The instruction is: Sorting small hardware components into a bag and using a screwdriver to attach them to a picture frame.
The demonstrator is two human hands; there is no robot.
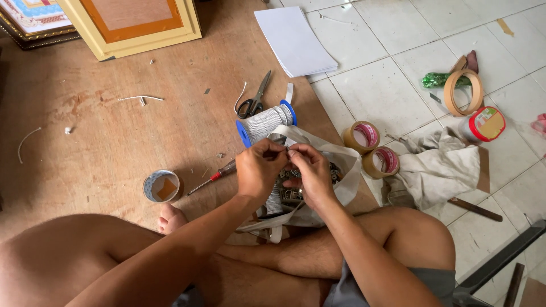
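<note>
Two hands meet just above the lap of a person sitting cross-legged on a brown wooden board. The left hand (259, 169) is curled nearly shut, thumb and forefinger pinched on a small metal piece (287, 150), too small to make out clearly. The right hand (311, 170) is likewise closed at the fingertips on the same bit, so the piece sits between both, touching each. Directly beneath them lies an open white plastic bag (347, 170) with a heap of small metal fittings (291, 194) inside. By my judgement the step in hand is picking out or working one fitting; the next move would call for a steady fingertip grip.

Left of the hands lie a red-handled screwdriver (219, 174) and a patterned tape roll (161, 186). Just beyond the bag sits a spool of white cord (265, 123) with blue ends, then black-handled scissors (255, 101). To the right, on the tiled floor, are two brown tape rolls (371, 149) and a crumpled cloth (438, 167). Farthest off are white sheets (294, 41) and a yellow picture frame (132, 25).
</note>
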